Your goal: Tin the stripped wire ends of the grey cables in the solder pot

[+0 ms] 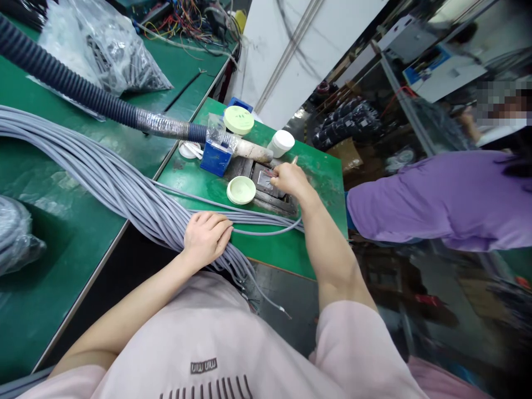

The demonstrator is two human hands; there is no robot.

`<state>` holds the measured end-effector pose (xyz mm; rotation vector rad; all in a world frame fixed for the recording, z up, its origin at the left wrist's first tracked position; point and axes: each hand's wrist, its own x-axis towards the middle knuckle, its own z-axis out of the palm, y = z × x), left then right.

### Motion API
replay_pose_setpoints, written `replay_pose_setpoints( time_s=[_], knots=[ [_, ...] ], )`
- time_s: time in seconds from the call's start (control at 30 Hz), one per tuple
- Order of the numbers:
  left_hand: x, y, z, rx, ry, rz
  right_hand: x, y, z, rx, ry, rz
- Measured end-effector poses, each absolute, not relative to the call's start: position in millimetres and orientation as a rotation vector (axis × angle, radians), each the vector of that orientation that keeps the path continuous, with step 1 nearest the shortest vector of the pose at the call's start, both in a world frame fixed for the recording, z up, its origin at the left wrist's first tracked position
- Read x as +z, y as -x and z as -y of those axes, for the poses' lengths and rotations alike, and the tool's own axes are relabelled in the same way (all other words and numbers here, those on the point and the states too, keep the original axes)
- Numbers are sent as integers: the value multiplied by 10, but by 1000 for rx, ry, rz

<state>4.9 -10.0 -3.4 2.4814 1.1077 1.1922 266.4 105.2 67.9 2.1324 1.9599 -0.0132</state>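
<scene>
My left hand (208, 237) lies over a thick bundle of grey cables (141, 194), with its fingers together and curled on them. Further along, the bundle's cut ends hang over the table edge, some with bare wires showing. My right hand (291, 180) is closed in a pinch above a small dark metal pot (270, 193) with a shiny square surface. A pale stick-like end (295, 160) pokes up behind that hand; what the fingertips hold is too small to make out. A pale green open tub (241, 190) stands left of the pot.
A ribbed black hose (83, 88) ends in a pale nozzle beside the pot, resting at a blue box (216, 159). Behind are a white jar (282, 142) and a round green lid (238, 118). Plastic bags of parts (112, 55) lie left. A person in purple (436, 199) is at the right.
</scene>
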Motion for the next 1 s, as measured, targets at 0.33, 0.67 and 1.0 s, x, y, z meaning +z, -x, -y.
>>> replay_pose_setpoints(
  time_s=[0.33, 0.67, 1.0],
  knots=[
    [-40, -54, 93, 1194, -2463, -1096, 556, -2719, -1127, -9, -2088, -1931],
    [-52, -50, 96, 1159, -2460, -1105, 1009, -2490, -838, -267, -2183, -2278],
    [-53, -39, 104, 1168, -2475, -1101, 921, -2008, -804, -389, -1875, -2392]
  ],
)
